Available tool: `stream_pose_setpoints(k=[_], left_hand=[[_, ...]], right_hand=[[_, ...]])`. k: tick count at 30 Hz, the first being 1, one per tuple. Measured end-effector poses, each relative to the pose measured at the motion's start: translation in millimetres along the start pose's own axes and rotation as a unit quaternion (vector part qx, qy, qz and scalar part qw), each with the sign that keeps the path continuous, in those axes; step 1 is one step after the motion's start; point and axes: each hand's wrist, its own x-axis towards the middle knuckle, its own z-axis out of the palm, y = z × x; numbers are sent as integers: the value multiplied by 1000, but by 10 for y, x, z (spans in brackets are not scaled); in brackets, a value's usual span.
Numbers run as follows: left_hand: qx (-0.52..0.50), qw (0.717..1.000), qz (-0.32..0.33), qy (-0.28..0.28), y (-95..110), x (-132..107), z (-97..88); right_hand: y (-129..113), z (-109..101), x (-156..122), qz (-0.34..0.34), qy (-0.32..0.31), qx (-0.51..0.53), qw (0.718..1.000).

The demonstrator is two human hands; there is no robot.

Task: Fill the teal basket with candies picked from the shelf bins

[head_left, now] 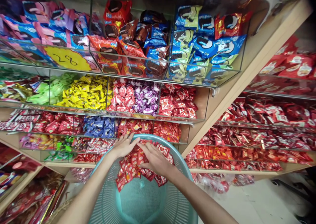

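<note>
A teal plastic basket (142,202) with perforated sides stands below the shelves. Red wrapped candies (133,168) lie in a heap against its far side, leaving much of its floor bare. My left hand (124,147) reaches over the far left of the basket, its fingers stretched out near the rim. Resting on the heap, my right hand (156,159) has its fingers extended toward my left fingertips. Neither hand visibly grips a packet. Right behind the rim, a clear shelf bin (168,131) holds similar red packets.
Clear bins of yellow candies (85,92), purple candies (146,97) and blue packets (100,126) line the tiered shelves. Cookie packs (206,46) sit above, near a yellow tag (67,58). A slanted wooden panel (237,82) divides off more red packets (269,110) at right.
</note>
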Motion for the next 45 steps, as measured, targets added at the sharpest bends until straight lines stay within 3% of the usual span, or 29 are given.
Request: stream_pose_setpoints(k=[13,27,45], left_hand=[[-32,999,-4,-1,-18,18,15],[-36,999,-10,-1,0,1,-6],[-24,1000,-12,8,13,-7,-10]], right_hand=[[21,404,92,-23,-7,-186,982],[-74,394,128,-50,3,-214,976],[87,519,99,5,27,-291,956]])
